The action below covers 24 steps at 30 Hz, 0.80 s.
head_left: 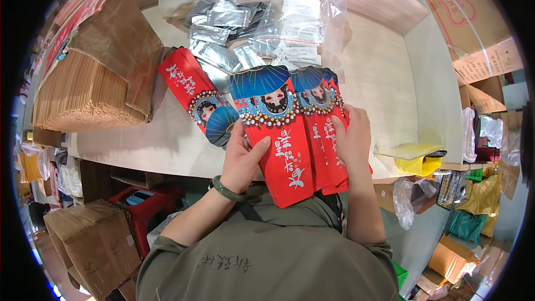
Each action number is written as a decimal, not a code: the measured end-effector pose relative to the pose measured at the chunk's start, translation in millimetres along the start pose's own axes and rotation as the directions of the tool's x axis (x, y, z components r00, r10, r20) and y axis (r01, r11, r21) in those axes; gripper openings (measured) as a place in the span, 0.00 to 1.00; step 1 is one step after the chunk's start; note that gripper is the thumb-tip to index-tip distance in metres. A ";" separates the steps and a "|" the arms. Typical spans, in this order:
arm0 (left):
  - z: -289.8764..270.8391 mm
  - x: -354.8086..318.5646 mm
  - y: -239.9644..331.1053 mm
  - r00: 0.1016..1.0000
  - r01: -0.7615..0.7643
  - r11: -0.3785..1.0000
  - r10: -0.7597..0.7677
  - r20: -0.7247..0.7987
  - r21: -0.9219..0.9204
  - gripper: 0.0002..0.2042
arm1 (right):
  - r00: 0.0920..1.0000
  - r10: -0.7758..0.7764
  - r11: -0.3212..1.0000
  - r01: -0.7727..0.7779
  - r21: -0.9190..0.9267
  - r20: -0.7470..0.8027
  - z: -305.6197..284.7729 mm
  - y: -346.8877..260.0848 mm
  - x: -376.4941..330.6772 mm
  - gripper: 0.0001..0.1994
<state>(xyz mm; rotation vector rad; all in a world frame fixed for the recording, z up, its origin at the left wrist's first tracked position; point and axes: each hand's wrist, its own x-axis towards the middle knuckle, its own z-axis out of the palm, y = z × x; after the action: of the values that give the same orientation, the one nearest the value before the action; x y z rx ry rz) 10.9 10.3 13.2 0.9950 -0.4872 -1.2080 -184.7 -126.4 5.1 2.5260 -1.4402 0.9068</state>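
Observation:
Over the table's front edge I hold several flat red paper packets, each with a blue-crowned opera figure and white writing. My left hand (238, 159) grips the left red packet (281, 170), thumb on its front. On the right, my right hand (355, 139) is closed on a fan of overlapping red packets (324, 120), its thumb across the front. The packets from both hands meet and partly overlap in the middle. A stack of like red packets (186, 83) lies slantwise on the table, left of my left hand.
Silver sachets (227, 17) lie heaped at the back of the table (384, 95), beside a clear bag of white packets (301, 17). An open carton of brown sheets (92, 92) stands at left. A yellow holder (418, 161) sits at the right front edge.

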 end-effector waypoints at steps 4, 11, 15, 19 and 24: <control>15.0 -6.3 3.9 0.992 -0.127 0.992 0.127 -0.016 -0.014 0.34 | 0.722 0.303 0.526 -0.671 0.523 0.622 -13.9 -48.2 -2.0 0.08; 6.4 -1.3 -1.8 0.984 -0.167 0.964 0.149 0.097 0.205 0.36 | 0.688 0.187 0.087 -0.723 0.685 0.701 1.1 -49.2 -16.3 0.04; 9.7 -3.0 1.0 0.992 -0.129 0.983 0.127 0.025 0.131 0.35 | 0.711 0.181 0.093 -0.700 0.708 0.679 0.4 -48.4 -20.1 0.04; 9.9 -1.7 -5.4 0.976 -0.216 0.952 0.207 0.065 0.217 0.33 | 0.726 0.247 -0.012 -0.660 0.751 0.642 -0.1 -63.7 -19.7 0.05; 4.9 -3.6 -7.2 0.997 -0.075 0.975 0.069 0.036 0.210 0.25 | 0.715 0.267 0.068 -0.683 0.727 0.647 3.3 -51.4 -25.3 0.05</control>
<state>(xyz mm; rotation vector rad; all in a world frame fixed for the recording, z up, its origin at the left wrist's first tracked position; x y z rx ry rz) 2.1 11.6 10.3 1.1314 -0.6795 -1.1231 -151.1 -80.3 -0.8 3.0136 -2.6220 2.1440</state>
